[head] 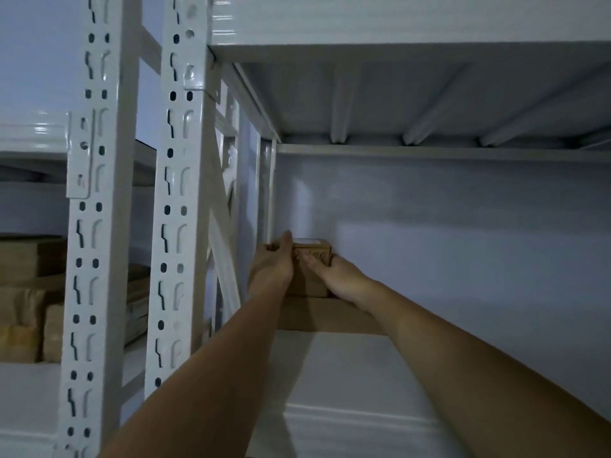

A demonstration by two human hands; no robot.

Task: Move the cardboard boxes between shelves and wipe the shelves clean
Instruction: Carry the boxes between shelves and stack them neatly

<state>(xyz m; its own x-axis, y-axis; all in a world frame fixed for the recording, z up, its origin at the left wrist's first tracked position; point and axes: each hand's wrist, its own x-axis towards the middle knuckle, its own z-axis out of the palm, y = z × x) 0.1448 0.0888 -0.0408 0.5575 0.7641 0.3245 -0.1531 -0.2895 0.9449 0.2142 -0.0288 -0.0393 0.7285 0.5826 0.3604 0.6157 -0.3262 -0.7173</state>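
Note:
A small cardboard box (314, 259) with dark scribbled marks on its front sits at the back left of a white metal shelf (357, 375), on top of a wider flat cardboard box (317, 315). My left hand (272, 266) grips the small box's left side, thumb up over its top edge. My right hand (337, 277) holds its right side, with a finger lying across the front face. Both arms stretch deep into the shelf bay.
White slotted uprights (175, 206) stand at left. Beyond them a neighbouring shelf holds several cardboard boxes (29, 302). The shelf above (413, 94) roofs the bay, and a pale wall (463, 242) closes the back.

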